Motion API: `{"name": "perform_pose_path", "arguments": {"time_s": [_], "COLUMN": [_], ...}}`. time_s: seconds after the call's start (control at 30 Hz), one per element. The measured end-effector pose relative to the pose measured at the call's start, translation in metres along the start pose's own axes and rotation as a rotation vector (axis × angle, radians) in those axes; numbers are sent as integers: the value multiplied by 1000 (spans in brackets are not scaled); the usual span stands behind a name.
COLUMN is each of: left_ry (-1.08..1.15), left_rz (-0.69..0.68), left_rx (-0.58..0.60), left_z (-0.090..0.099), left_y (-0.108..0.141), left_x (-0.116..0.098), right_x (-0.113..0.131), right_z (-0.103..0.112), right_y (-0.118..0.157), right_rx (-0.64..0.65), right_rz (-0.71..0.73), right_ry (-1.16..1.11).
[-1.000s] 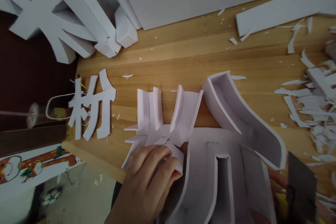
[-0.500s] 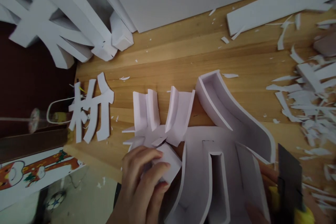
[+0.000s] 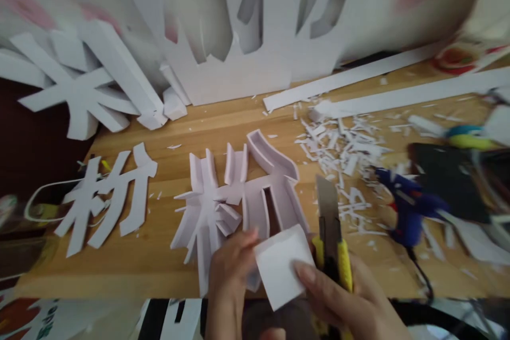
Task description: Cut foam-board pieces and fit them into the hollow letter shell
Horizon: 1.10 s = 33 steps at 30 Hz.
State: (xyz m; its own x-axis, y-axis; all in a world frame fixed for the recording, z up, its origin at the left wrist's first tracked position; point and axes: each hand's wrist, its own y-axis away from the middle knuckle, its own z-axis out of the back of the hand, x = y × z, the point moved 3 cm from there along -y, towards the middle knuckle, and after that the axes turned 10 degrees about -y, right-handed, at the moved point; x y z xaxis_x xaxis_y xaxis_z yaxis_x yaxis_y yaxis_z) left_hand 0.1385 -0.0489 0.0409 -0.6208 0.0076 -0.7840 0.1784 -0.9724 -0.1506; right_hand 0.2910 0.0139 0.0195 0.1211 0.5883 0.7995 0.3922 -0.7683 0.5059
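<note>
A small square white foam piece (image 3: 282, 265) is pinched between the thumb and fingers of my right hand (image 3: 346, 297). The same hand also holds a yellow and black utility knife (image 3: 330, 244), its wide blade pointing up. My left hand (image 3: 233, 265), somewhat blurred, is at the left edge of the square, fingers apart; whether they touch it is unclear. Just beyond both hands lies a white foam character with raised side walls (image 3: 209, 186) on the wooden table (image 3: 167, 271).
A flat white character (image 3: 137, 186) with a white cord lies left. Large foam characters (image 3: 79, 93) and a cut-out sheet (image 3: 247, 74) stand behind. Scraps (image 3: 346, 143), long strips (image 3: 398, 93), a blue glue gun (image 3: 410, 202) and a dark pad (image 3: 446, 180) are right.
The view has pulled back and shows more table. My left hand has come away from inside the walled character, and the square piece is now in my right hand, above the table's front edge.
</note>
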Motion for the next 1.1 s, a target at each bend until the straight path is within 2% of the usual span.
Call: {"name": "perform_pose_path", "arguments": {"time_s": [0.07,0.13,0.23,0.33,0.43,0.53,0.63,0.73,0.9,1.0,1.1], "left_ry": [267,410,427,465,574,619,527,479,342,237,232], "left_rz": [98,214,287,299,364,323,246,200,84,84,59], "left_rx": [66,135,190,156,169,248,311,371,453,503,527], "left_z": [-8,-16,-21,-16,-11,-8,-7,-5,8,13,14], "left_y": [0,-2,-6,-8,-8,-6,-3,1,-1,-4,-5], "left_x": [-1,-3,-8,-8,-4,-4,-6,-10,-19,-21,-22], "right_x": [3,1,-6,-9,-6,-3,-2,-1,0,2,1], "right_z": [-7,-7,-3,6,13,10,3,-3,-2,0,1], "right_y": [3,7,12,18,26,34,37,37,36,36,37], "right_rx": [23,27,34,-89,-179,-126,-153,-171,-109,-93,-118], "right_rz": [149,300,430,514,672,853,940,977,1008,1038,1058], "right_ry": [-10,57,143,245,414,599,801,938,1023,1062,1102]}}
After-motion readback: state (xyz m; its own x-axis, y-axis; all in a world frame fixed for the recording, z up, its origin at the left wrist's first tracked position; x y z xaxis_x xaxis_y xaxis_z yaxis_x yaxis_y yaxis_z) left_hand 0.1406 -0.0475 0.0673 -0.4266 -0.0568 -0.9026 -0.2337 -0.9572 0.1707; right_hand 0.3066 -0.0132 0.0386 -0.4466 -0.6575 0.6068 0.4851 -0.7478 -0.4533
